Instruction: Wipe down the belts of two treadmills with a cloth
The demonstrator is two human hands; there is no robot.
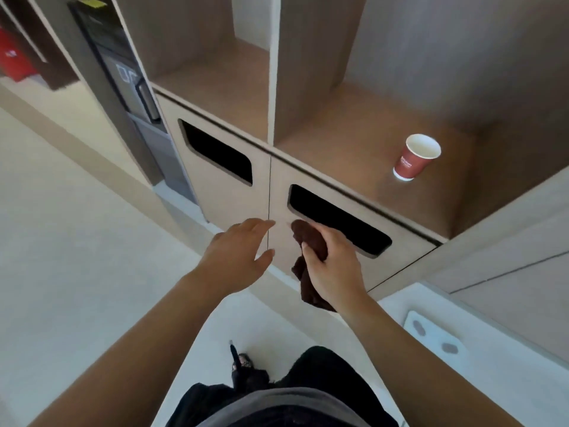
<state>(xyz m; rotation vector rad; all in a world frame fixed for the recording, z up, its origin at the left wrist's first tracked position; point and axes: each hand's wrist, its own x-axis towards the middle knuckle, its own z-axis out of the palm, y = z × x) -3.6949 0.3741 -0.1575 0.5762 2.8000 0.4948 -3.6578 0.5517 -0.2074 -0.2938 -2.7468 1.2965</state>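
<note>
Right hand grips bunched brown cloth just below right cabinet slot; left hand beside it, fingers spread, holding nothing.

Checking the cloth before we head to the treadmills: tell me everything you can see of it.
The cloth is dark brown, soft-looking fabric, bunched into a wad. The right hand grips it around the middle: one end bulges out on top, and a loose tail hangs below. It is held in the air before a cabinet door, beside its dark slot. The left hand is near but apart from it.
</note>
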